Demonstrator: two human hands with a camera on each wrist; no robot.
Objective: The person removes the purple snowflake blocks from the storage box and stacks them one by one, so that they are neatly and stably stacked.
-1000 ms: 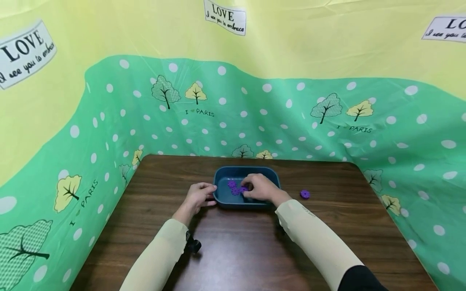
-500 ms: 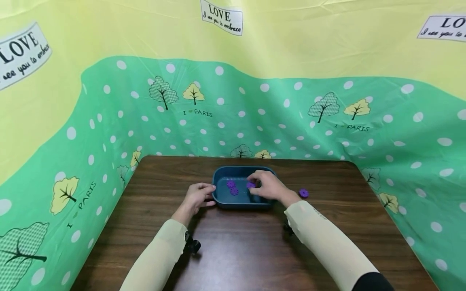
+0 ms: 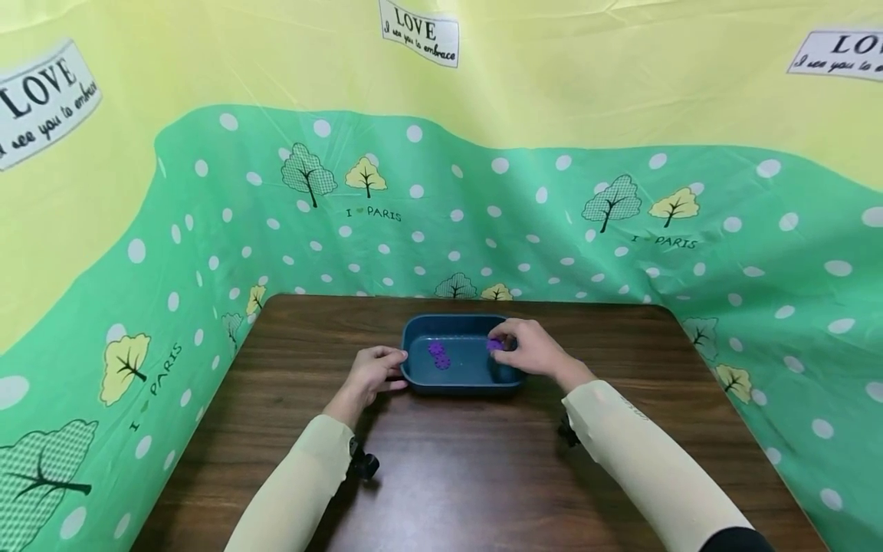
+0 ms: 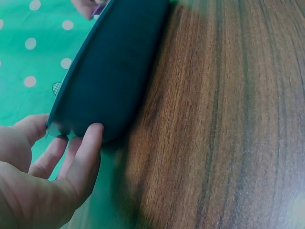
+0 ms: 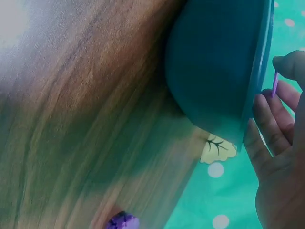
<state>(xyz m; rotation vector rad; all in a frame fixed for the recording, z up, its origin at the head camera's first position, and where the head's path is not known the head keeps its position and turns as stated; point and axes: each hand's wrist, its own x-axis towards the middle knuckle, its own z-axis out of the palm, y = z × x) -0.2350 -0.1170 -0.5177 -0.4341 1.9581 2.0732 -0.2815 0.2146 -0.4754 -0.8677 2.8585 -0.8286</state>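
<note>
Change, right hand: a second ago over the tray's middle, by the purple pieces; now at the tray's right end, lifted.
Change, left hand: same spot, left end of tray.
Right hand: pinches one purple flower piece between thumb and fingers, just above the right end of the tray; forearm slants in from the tray's near right.
Left hand: thumb at the rim, fingers against the outer wall, gripping the tray's left end.
Hands: apart, tray between.
Other pieces: two purple pieces touching, tray's left half; loose piece right of tray.
</note>
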